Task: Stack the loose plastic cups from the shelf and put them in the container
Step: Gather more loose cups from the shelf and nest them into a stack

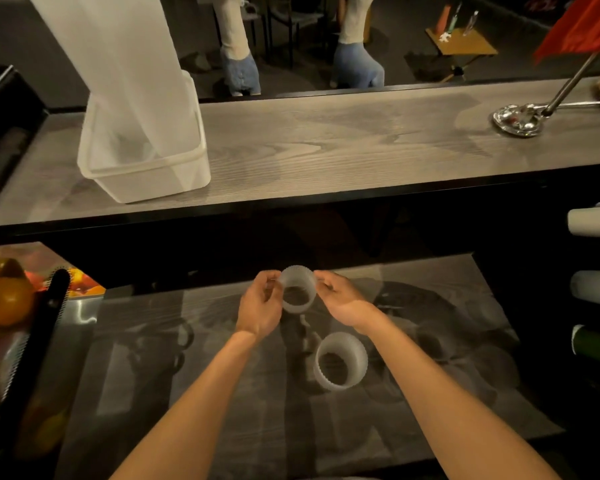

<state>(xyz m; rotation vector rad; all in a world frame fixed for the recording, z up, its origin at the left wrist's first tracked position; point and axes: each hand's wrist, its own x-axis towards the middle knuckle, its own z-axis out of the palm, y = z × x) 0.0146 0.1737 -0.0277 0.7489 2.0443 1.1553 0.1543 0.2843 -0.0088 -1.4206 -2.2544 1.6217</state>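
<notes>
Plastic cup, translucent and ribbed, held at centre above the lower shelf, mouth turned toward the camera.

At far left, orange-yellow fruit beside a black handle slanting upward. Higher on the left, the container: pale, translucent, rectangular, standing on the grey wood-grain worktop, with a tall translucent sheet rising from inside it and out past the top edge. Container and cup well apart, on different levels.

Toward the middle, left hand, fingers curled, thumb and fingertips pinching the cup's left wall. Opposite, right hand, fingertips pinching the right side near the rim. Bare forearms reaching in from the bottom edge.

Just below the right wrist, second cup of the same kind, resting on the shelf, apart from both hands, mouth also toward the camera; upright or tipped, not possible to tell.

Behind the worktop, legs in pale trousers and blue shoes. On the worktop's right end, chrome stand with a slanted pole carrying a red flag. At far right, rolls of pale material one above another, a green one lowest.
</notes>
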